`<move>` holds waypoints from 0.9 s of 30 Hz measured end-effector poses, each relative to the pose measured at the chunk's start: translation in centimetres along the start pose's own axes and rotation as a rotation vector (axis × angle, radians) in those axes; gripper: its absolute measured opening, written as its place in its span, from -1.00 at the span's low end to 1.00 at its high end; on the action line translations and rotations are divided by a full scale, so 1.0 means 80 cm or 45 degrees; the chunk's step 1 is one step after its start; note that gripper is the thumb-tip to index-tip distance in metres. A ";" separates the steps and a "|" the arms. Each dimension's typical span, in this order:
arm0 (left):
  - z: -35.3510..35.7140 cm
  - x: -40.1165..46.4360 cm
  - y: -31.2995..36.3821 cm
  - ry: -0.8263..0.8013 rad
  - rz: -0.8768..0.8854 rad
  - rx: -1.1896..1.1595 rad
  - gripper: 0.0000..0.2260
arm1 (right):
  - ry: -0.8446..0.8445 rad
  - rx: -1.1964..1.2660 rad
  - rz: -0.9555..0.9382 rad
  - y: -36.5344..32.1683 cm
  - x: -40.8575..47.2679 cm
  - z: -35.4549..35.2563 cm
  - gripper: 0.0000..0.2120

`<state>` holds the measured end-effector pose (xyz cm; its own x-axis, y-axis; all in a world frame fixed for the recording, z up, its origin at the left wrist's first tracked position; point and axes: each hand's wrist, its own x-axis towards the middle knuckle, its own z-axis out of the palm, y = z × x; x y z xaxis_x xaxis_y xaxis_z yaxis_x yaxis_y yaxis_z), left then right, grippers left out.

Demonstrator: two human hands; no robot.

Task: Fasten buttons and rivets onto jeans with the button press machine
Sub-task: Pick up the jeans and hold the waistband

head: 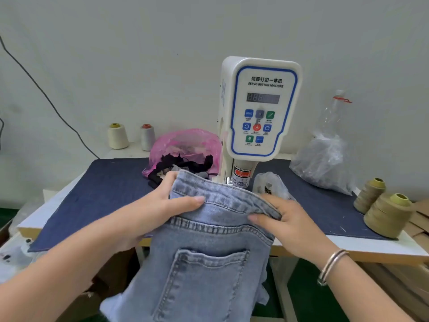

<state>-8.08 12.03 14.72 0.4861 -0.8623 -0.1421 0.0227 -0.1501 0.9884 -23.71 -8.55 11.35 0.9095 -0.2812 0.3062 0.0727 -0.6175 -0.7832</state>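
Light blue jeans [209,259] hang over the table's front edge, back pocket facing me, waistband raised toward the white servo button machine [260,108]. My left hand [167,205] grips the waistband at its left end, thumb on top and fingers behind the cloth. My right hand [283,219] grips the waistband's right part, thumb pressed on the denim. The waistband's top edge sits just in front of the machine's press head [241,175], whose lower die is hidden behind the fabric.
A dark blue cloth [99,196] covers the table. A pink bag [185,147] with dark pieces lies behind the jeans. A small clear bag [269,184], a large clear bag [325,159], tan thread cones [385,214] at right, two cones [118,135] at back left.
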 end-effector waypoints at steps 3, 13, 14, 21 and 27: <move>-0.005 -0.006 -0.001 -0.264 0.117 0.166 -0.53 | 0.170 -0.151 -0.235 -0.001 0.001 0.008 -0.60; -0.002 0.007 -0.019 0.590 0.705 1.658 -0.53 | 0.318 -0.010 -0.277 -0.012 0.004 -0.016 -0.90; -0.003 0.010 -0.022 0.574 0.867 1.588 -0.58 | 0.256 -0.042 -0.201 -0.009 0.009 -0.021 -0.79; 0.012 0.039 -0.043 0.105 1.005 0.799 -0.89 | 0.010 -0.068 -0.097 0.016 0.021 -0.037 -0.72; -0.005 0.072 -0.046 0.244 0.714 0.816 -0.48 | -0.115 0.642 0.164 0.039 0.003 -0.009 -0.66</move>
<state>-5.02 7.79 10.26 0.4183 -0.8030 0.4245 -0.7318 -0.0211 0.6811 -23.59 -11.08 9.38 0.9542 -0.2531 0.1597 0.1255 -0.1458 -0.9813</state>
